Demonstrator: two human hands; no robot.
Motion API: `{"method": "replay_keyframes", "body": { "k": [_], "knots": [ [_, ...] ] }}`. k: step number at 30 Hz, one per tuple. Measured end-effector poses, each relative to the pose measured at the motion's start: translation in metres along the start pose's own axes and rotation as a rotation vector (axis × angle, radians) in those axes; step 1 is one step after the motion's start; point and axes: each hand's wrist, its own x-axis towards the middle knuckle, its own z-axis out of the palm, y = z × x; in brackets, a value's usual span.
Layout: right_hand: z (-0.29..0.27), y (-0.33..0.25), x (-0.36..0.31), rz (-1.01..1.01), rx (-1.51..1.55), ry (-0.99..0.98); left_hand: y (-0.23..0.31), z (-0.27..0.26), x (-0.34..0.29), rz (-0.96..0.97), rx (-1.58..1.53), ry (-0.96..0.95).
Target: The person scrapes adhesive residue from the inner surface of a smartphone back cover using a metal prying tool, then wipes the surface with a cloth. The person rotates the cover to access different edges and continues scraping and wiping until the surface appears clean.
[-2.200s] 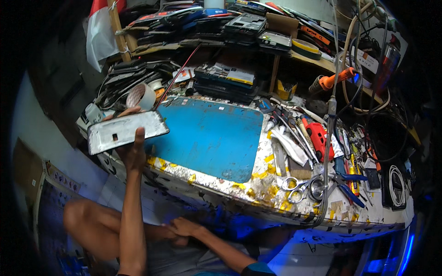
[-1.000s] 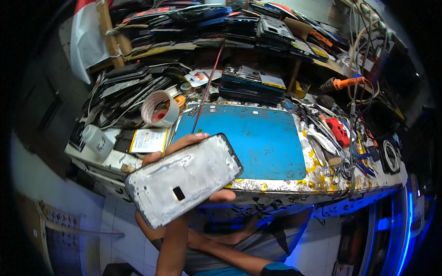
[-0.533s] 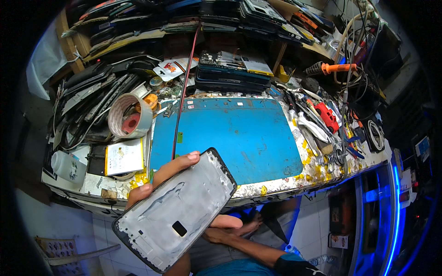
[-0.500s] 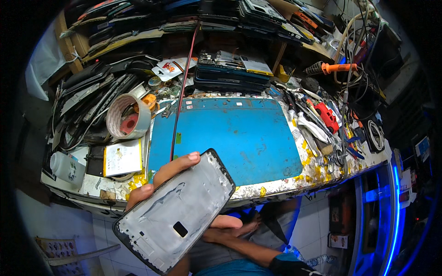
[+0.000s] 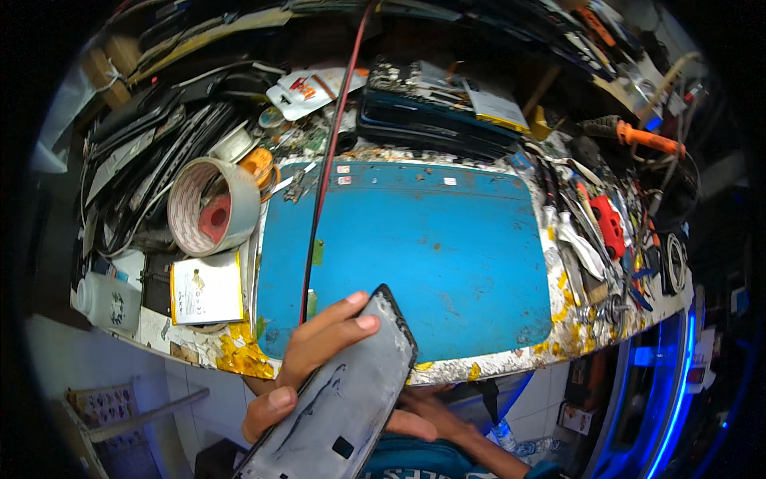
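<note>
My left hand (image 5: 307, 347) is closed round the left edge of a phone frame (image 5: 347, 383). The frame is grey and scuffed, with a black rim and a small square opening, and it tilts at the front edge of the bench. Its lower end runs out of view. A finger sticks out past its right edge. My right forearm (image 5: 491, 453) comes in from the lower right, and my right hand (image 5: 427, 411) is blurred and partly hidden behind the frame. Beyond it lies a blue work mat (image 5: 423, 255).
At left stand a large tape roll (image 5: 214, 207), a white battery (image 5: 207, 289) and a plastic bottle (image 5: 110, 303). Stacked phone parts (image 5: 431, 116) line the back. Hand tools and a red tool (image 5: 609, 227) crowd the right side. A dark red cable (image 5: 329, 160) crosses the mat.
The phone frame has moved down and tilted more steeply, with its lower end now out of view. More of my left fingers show over its edge. The view has shifted.
</note>
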Motion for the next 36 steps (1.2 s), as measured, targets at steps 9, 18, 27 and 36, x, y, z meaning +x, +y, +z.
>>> {"method": "replay_keyframes", "body": {
  "k": [9, 18, 27, 36],
  "knots": [
    [-0.169, -0.121, -0.061, -0.296, 0.58, -0.012, -0.009, -0.013, 0.004, -0.063, -0.222, -0.274],
    [-0.191, -0.156, 0.002, -0.328, 0.3, 0.379, 0.004, -0.011, 0.002, -0.122, 0.152, -0.342],
    [-0.182, -0.163, 0.017, -0.232, 0.396, 0.361, 0.028, -0.021, 0.012, -0.362, 0.356, -0.643],
    [-0.181, -0.164, 0.024, -0.226, 0.28, 0.398, 0.02, -0.012, -0.004, -0.228, 0.189, -0.348]
  ]
}}
